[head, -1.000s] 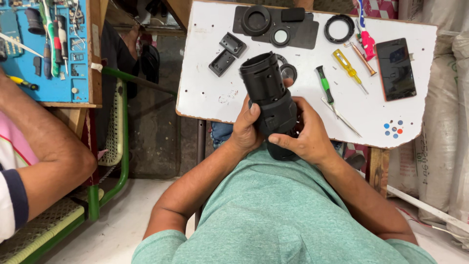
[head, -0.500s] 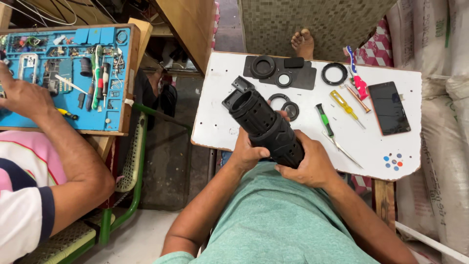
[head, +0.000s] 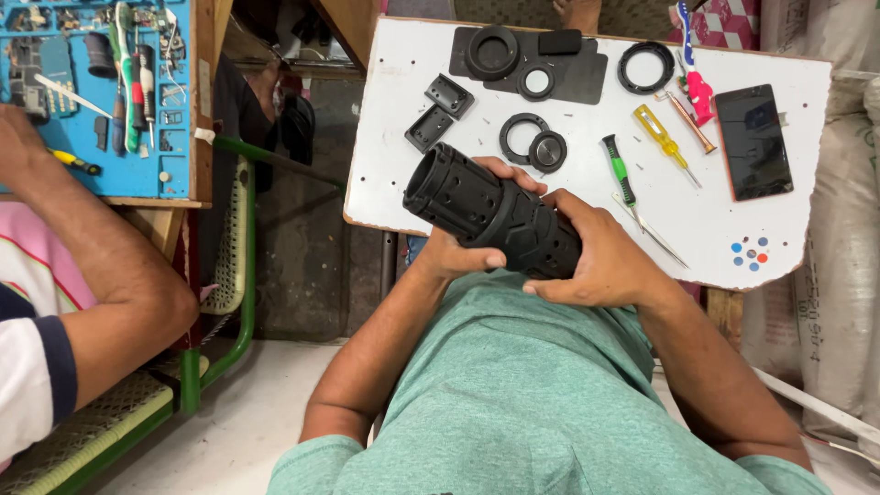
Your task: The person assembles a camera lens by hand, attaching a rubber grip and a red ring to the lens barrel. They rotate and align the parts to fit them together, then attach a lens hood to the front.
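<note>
While screwdrivers (head: 642, 156), black rings (head: 646, 67) and a phone (head: 753, 142) crowd the white table (head: 394, 110) at twelve o'clock, both hands grasp a black lens barrel (head: 490, 213): left hand (head: 458, 252) seemingly beneath, right hand (head: 600, 261) at its four o'clock end.

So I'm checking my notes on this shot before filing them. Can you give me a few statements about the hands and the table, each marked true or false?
1. Both hands hold the black lens barrel. True: the left hand and the right hand both grip it.
2. The phone lies screen-up on the white table. True.
3. The green screwdriver is in the right hand. False: it lies on the table.
4. The yellow screwdriver lies on the blue mat. False: it lies on the white table.
5. The barrel's open end points toward the phone. False: it points away, to the picture's upper left.
</note>
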The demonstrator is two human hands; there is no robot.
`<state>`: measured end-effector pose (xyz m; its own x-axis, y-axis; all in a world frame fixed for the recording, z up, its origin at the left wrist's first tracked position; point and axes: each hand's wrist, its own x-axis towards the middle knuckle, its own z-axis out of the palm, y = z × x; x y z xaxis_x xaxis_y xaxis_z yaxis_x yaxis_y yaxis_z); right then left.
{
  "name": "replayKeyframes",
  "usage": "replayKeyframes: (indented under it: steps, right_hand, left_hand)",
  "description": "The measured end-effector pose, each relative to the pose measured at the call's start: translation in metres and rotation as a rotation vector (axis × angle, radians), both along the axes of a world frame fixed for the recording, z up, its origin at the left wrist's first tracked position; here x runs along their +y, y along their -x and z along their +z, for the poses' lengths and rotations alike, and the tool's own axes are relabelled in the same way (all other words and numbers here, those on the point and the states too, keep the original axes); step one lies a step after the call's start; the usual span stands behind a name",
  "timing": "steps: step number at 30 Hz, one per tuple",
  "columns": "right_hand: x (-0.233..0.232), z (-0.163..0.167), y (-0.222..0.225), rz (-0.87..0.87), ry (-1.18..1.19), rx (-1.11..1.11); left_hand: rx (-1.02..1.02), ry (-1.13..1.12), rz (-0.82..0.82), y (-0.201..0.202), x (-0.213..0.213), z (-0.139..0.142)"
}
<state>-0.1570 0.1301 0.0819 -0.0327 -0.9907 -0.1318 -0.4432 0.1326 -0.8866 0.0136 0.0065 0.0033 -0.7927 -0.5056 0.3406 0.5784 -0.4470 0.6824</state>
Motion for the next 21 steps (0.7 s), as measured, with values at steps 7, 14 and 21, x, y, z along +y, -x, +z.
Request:
replayKeyframes:
  steps: [7, 14, 21]
  right_hand:
    - [0.005, -0.016, -0.029, -0.250, 0.169, 0.442]
    - [0.004, -0.026, -0.032, -0.336, 0.242, 0.633]
    - [0.011, -0.021, -0.030, -0.334, 0.327, 0.528]
  left_hand:
    - [-0.206, 0.002, 0.136, -0.007, 0.001, 0.009]
    - [-0.384, 0.026, 0.290, -0.004, 0.015, 0.011]
    - [-0.315, -0.150, 0.176, -0.007, 0.012, 0.009]
